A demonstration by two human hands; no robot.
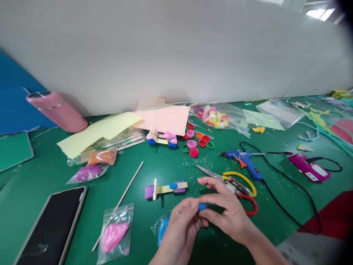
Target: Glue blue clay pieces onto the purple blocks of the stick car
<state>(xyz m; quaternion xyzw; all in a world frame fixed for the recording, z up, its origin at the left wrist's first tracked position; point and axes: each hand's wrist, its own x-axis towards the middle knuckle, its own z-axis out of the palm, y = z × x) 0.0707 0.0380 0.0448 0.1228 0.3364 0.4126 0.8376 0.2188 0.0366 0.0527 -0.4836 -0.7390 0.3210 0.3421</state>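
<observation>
Surface: green, matt, strewn with pale specks (165, 165). Backing: plain white wall along the far edge (171, 48); upright blue panel at far left (13, 95). Room: bright ceiling light at upper right (321, 14); grey and red floor at lower right (306, 248).

Item: small blue lump, clay-like (202, 206), raised between the two hands at near centre. Visible part short and rounded, long axis roughly left to right; left end runs to the left fingertips, so its full length cannot be told.

Left hand (183, 217): thumb and fingers drawn together, pinching the lump's left end. Right hand (224, 208): thumb and index finger narrowed on the lump, the other fingers spread.

Item: pale-yellow strip model with purple blocks at both ends (164, 189), just beyond the left hand. Long axis left to right, right end angled slightly away from the person; yellow crosspiece at left, standing across that axis. A blue rounded piece (173, 186) sits toward the right end, lying along the strip.

Adjacent: scissors with red and yellow handles (240, 175), beyond the right hand, blades pointing left; clear bag of blue material (163, 229), partly behind the left hand.
</observation>
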